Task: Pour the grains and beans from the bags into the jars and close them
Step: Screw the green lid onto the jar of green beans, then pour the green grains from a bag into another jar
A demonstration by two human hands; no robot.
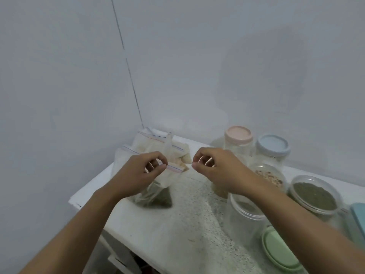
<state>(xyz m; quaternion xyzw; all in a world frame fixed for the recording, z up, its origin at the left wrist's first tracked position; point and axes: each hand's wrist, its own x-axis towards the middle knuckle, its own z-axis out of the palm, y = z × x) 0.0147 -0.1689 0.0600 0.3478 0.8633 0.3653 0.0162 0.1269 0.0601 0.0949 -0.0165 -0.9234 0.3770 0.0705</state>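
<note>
The left hand [138,173] pinches the zip top of the bag [158,194] of green beans on the counter [177,224]. The right hand [215,169] is curled just beside it and seems to hold nothing. An empty jar [245,214] stands near.

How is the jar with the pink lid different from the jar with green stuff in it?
The pink-lid jar is closed; the green-filled jar has no lid. The pink-lid jar stands farther back; the green-filled jar is nearer. Both are clear, round jars.
</note>
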